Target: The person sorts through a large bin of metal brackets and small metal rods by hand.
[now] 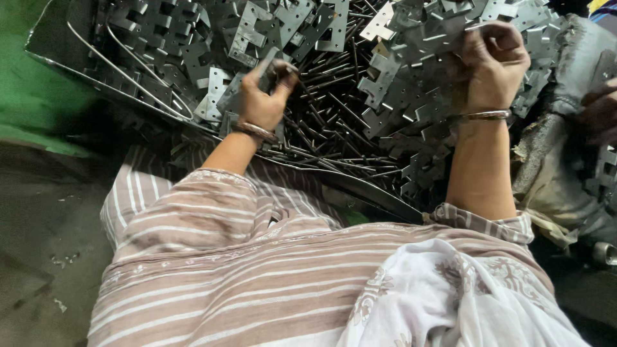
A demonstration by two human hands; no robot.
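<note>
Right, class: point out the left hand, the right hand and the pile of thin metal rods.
left hand point(263, 99), head view, back of the hand.
right hand point(491, 64), head view, back of the hand.
pile of thin metal rods point(328, 125), head view, middle of the heap.

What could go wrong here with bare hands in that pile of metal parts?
The left hand grips a plate bare, and the right hand is down among the stamped plates; cut edges might nick fingers. The thin rods lie loose and crisscrossed beneath, so an end could jab a palm. The pile looks heaped, so pulling one piece may shift others onto the wrists.
</note>
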